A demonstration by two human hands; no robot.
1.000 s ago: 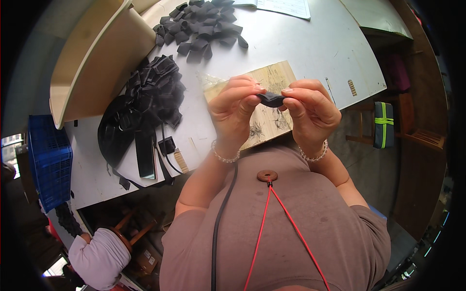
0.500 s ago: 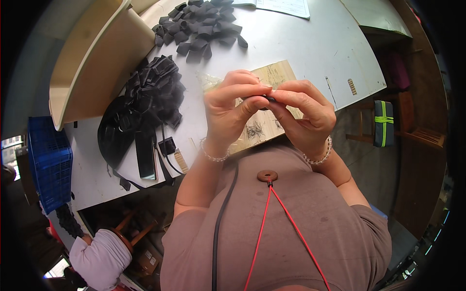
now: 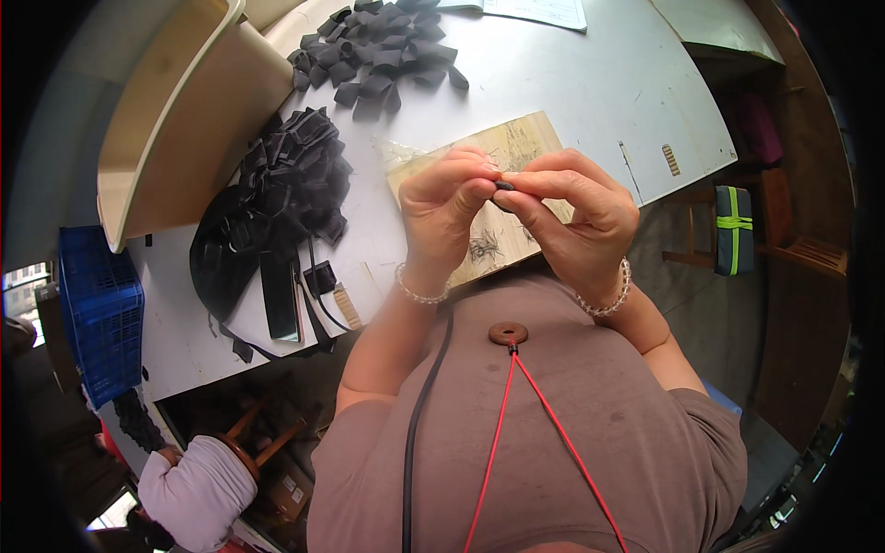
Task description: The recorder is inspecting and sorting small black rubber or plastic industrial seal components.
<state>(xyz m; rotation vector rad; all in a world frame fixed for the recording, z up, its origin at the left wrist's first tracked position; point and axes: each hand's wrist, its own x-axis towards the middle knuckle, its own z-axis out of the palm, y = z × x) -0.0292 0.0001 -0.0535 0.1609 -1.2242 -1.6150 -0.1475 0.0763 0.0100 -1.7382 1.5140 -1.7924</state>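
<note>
My left hand (image 3: 441, 210) and my right hand (image 3: 579, 210) meet over a wooden board (image 3: 527, 140). Between their fingertips is a small black piece (image 3: 503, 186), pinched from both sides. It is mostly covered by the fingers, so its full shape is hidden; it looks like dark fabric. Black thread scraps (image 3: 483, 247) lie on the board just below the hands. Left of the board is a heap of black folded fabric pieces (image 3: 300, 170). Farther off, a looser pile of black fabric loops (image 3: 373, 51) rests on the table.
The white table (image 3: 590, 88) carries a dark phone-like slab (image 3: 283, 304) and an open booklet (image 3: 544, 11). A beige bin (image 3: 194, 120) stands at the left, with a blue crate (image 3: 101, 313) below it. Another person in a pale top (image 3: 198, 488) sits at lower left.
My left hand has shifted slightly right and its fingers have drawn in. More of the black piece shows between the fingertips. My right hand stays almost in place.
</note>
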